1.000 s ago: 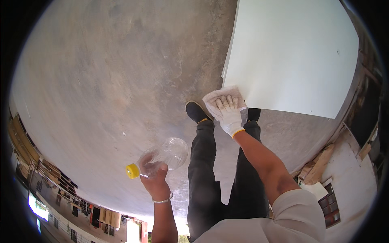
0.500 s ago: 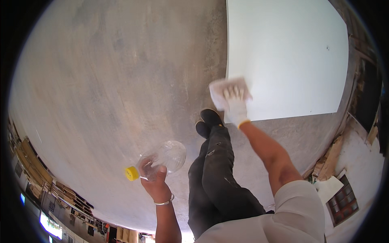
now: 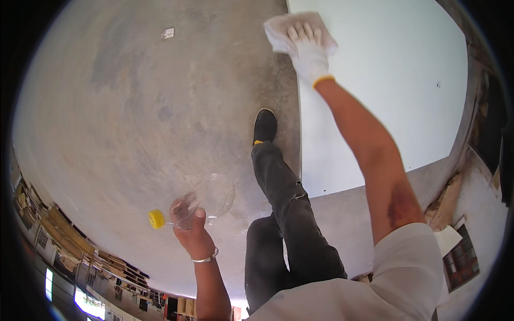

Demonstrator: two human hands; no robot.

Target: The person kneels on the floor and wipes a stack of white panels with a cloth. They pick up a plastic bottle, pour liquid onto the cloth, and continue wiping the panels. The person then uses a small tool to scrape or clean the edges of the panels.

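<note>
My right hand (image 3: 308, 51), in a white glove with a yellow cuff, presses a pale cloth (image 3: 278, 29) flat on the near-left edge of a large white board (image 3: 391, 91) lying on the concrete floor. My arm is stretched far forward. My left hand (image 3: 187, 219) grips a clear plastic bottle (image 3: 211, 195) with a yellow cap (image 3: 156, 218), held sideways low over the floor. A metal bangle sits on that wrist.
My dark-trousered legs and a black shoe (image 3: 264, 125) stand beside the board's left edge. A small pale scrap (image 3: 168, 33) lies on the grey concrete floor (image 3: 134, 107). Stacked timber and shelving (image 3: 80, 257) run along the lower left. Boards and debris sit at the right edge.
My right hand has slid the cloth forward along the board's left edge, arm extending. My foot stepped forward. The left hand kept the bottle in the same hold.
</note>
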